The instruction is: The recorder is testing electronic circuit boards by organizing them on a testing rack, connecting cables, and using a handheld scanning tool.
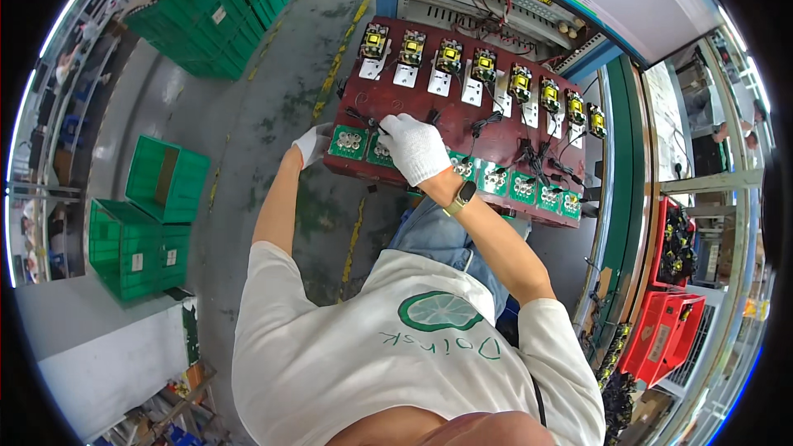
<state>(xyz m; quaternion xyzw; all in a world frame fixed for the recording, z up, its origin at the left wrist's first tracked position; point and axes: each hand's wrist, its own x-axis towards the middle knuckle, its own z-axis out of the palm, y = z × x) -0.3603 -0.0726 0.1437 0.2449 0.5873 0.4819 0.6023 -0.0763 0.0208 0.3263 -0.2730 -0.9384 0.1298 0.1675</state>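
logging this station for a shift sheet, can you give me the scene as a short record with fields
left hand: white-gloved left hand at the left edge of the red bench; contact unclear
right hand: white-gloved right hand over the near row's left part; grip hidden
near row: green plates with round metal parts, some covered
far row: eight circuit boards with yellow components
between rows: black cables
right wrist: watch
floor, left: green crates

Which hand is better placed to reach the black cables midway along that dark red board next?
Probably the right hand: it is over the dark red board, nearer those black cables. The left hand is at the board's left edge, beside the endmost green panel.
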